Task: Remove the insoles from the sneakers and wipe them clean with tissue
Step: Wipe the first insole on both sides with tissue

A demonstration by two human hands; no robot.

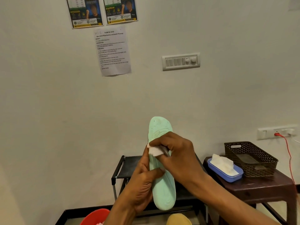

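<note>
A mint-green insole [164,190] stands upright in front of me, toe end up. My left hand [142,187] grips it from the left side around its middle. My right hand [177,155] presses a small folded white tissue [155,151] against the insole's upper half. No sneaker is clearly in view; a tan rounded object [178,219] shows at the bottom edge, too cropped to identify.
A blue box of white tissues [225,169] and a dark woven basket [250,158] sit on a brown stool [259,187] at right. A black shoe rack [126,168] stands behind my hands. A red bucket [95,217] is at bottom left. A red cable [289,153] hangs from the wall socket.
</note>
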